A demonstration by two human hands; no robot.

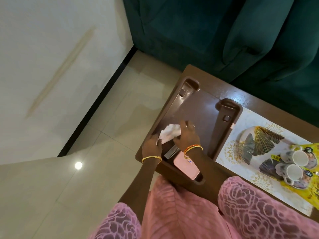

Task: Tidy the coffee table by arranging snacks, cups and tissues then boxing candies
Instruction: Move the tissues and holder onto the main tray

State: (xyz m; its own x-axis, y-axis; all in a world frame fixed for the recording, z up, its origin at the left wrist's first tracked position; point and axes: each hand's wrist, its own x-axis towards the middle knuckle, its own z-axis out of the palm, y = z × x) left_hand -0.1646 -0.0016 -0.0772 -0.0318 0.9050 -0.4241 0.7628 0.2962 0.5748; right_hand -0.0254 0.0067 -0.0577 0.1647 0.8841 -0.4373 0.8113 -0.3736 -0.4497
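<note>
both hands (153,144) (187,135) hold white tissue (170,132) over brown tray (226,135)

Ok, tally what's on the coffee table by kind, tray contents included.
Cups: 2
Trays: 1
Tissues: 1, held by left hand and right hand
Pink boxes: 1
Fan-shaped decor pieces: 1
Yellow snack packets: 1 visible
Total: 7

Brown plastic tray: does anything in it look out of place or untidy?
Yes. A crumpled white tissue is held loose over the brown plastic tray by both hands, left hand and right hand, not folded.
</note>
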